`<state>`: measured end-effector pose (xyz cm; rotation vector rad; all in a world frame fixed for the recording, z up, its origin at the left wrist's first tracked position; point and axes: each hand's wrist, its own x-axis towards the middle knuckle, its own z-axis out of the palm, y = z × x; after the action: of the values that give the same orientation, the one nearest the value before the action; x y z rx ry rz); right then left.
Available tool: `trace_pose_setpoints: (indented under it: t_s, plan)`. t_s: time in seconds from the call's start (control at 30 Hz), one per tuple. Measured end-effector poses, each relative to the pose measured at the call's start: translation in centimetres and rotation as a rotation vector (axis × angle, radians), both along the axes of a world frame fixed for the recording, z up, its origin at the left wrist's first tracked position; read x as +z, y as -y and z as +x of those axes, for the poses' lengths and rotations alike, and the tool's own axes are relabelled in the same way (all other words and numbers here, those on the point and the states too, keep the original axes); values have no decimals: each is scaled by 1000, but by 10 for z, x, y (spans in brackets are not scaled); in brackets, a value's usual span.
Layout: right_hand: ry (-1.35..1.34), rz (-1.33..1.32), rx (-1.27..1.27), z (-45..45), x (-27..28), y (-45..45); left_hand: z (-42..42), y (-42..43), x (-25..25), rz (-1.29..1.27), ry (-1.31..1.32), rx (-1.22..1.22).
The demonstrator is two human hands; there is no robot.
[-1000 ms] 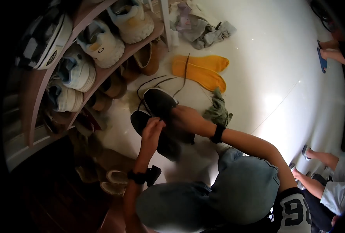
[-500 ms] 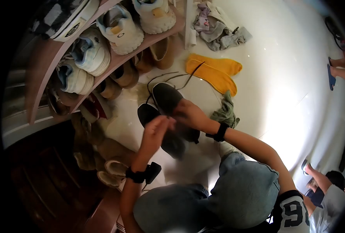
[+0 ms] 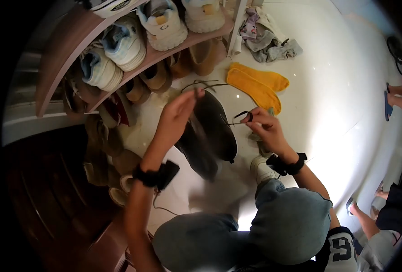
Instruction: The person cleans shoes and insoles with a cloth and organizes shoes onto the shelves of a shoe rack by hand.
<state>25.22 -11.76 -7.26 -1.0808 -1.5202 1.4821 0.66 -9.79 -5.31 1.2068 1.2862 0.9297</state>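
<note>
Two dark shoes stand side by side on the pale floor, the right shoe [image 3: 216, 124] and the left shoe [image 3: 194, 152], toes toward the rack. My right hand [image 3: 266, 127] is to the right of them, its fingers pinching a dark shoelace [image 3: 234, 123] that runs to the right shoe. Over the front of the shoes is my left hand [image 3: 178, 111], fingers drawn together near the laces; what they hold, if anything, is too small to make out. More dark lace ends [image 3: 205, 84] lie past the toes.
A shoe rack [image 3: 164, 56] with pale sneakers [image 3: 160, 27] rises at the upper left. Yellow socks [image 3: 257, 86], a green cloth [image 3: 259, 143] and a grey cloth pile [image 3: 269, 43] lie on the floor. Brown boots [image 3: 99, 136] stand left. Other people's legs [image 3: 364, 220] show at the right edge.
My hands have moved apart: the right one went right, drawing a lace out from the shoe, and the left one went up toward the toes. The view has shifted slightly.
</note>
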Motion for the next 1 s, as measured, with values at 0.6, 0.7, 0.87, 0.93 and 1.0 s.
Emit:
trace_pose_setpoints:
  t_s: [0.6, 0.7, 0.87, 0.93, 1.0]
  plan:
    - [624, 489, 354, -43, -38, -3, 1, 192, -78, -526, -553, 32]
    - [754, 236, 282, -30, -37, 36, 22, 175, -71, -627, -386, 94]
    - [735, -349, 343, -16, -91, 37, 17, 173, -115, -468, -629, -35]
    - [701, -304, 418, -15, -88, 34, 15, 172, -97, -478, -601, -14]
    - [667, -407, 450, -18, -69, 28, 14, 173, -83, -486, -366, 175]
